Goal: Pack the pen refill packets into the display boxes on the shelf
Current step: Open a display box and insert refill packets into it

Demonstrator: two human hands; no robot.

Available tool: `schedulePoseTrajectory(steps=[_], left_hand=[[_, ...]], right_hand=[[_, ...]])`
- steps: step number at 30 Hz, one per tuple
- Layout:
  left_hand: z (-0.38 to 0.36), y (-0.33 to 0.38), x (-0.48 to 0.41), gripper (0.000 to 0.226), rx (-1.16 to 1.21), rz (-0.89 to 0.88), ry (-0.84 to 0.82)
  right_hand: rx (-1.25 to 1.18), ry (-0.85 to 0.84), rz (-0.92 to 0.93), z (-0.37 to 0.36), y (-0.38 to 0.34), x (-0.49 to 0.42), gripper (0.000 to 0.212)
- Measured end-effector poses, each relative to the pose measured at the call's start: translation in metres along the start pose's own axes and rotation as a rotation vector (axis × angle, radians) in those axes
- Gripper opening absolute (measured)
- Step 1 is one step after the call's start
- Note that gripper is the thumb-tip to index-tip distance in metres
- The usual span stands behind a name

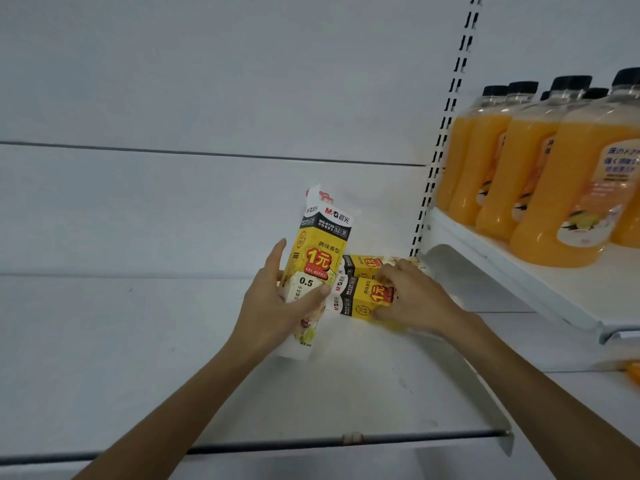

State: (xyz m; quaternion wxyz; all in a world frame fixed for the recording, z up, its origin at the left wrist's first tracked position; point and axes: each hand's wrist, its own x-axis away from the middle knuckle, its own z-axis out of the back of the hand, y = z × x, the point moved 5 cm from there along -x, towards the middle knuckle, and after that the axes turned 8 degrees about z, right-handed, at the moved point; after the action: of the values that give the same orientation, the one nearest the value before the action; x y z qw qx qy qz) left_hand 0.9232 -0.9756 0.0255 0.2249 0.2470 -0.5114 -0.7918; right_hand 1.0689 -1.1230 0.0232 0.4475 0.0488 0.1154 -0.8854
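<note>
Forearms reach over the shelf (346, 393): left hand (273, 306) grips an upright display box (322, 244), probably steadying it for loading; right hand (415, 296) clutches a lying box (363, 296).

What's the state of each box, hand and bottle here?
standing box: tilted, top flap open, held by the left hand
front lying box: flat on the shelf, gripped at one end
rear lying box: flat on the shelf, behind the front one
left hand: wrapped round the standing box
right hand: fingers curled on the front lying box
juice bottles: upright, capped
</note>
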Motion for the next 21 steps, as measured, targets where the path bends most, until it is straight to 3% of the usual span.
schedulePoseTrajectory(steps=[8, 10, 14, 18, 21], left_hand=[[0.020, 0.006, 0.011, 0.059, -0.126, -0.129, 0.145], [0.038, 0.002, 0.017, 0.062, -0.140, -0.093, 0.230], [0.091, -0.015, 0.045, 0.093, -0.195, 0.012, 0.415], [0.168, -0.043, 0.096, 0.073, -0.226, 0.156, 0.690], [0.226, -0.058, 0.144, 0.070, -0.287, 0.217, 0.865]], right_hand=[[-0.236, 0.096, 0.065, 0.011, -0.029, 0.001, 0.053], [-0.302, 0.155, 0.172, 0.011, -0.049, -0.005, 0.055], [-0.317, 0.204, 0.386, 0.000, -0.108, -0.022, 0.061], [-0.384, 0.176, 0.557, -0.014, -0.190, -0.038, 0.058], [-0.413, 0.127, 0.681, -0.023, -0.266, -0.040, 0.058]])
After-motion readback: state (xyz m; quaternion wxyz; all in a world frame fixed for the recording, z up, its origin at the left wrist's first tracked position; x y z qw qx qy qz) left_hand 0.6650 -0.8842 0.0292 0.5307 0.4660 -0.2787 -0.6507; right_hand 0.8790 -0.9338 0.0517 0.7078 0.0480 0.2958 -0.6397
